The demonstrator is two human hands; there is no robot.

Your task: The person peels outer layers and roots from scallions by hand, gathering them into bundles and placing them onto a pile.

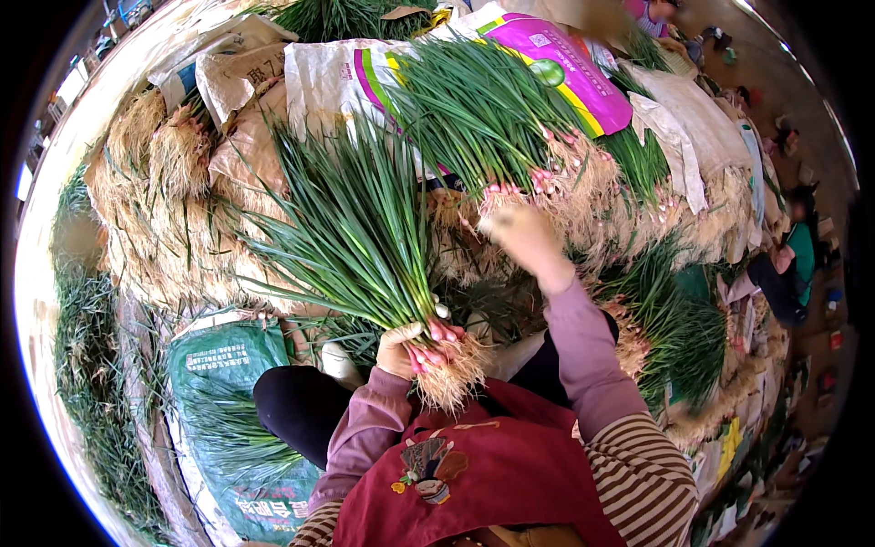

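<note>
My left hand (397,352), in what looks like a pale glove, is closed round a bunch of spring onions (374,246) just in front of my lap. Its long green leaves fan up and away to the left, while pink bulbs and straw-coloured roots hang toward my apron. My right hand (521,228) reaches out to the near edge of a loose heap of spring onions (488,123), right by their pink bulbs. Motion smears its fingers, so whether it grips a stalk cannot be made out.
The heap lies on white and purple woven sacks (565,68) over stacked, root-out bundles (173,228). A green sack (219,356) with more spring onions is at my left. Another leafy bundle (679,337) lies at my right. People (788,260) sit farther right.
</note>
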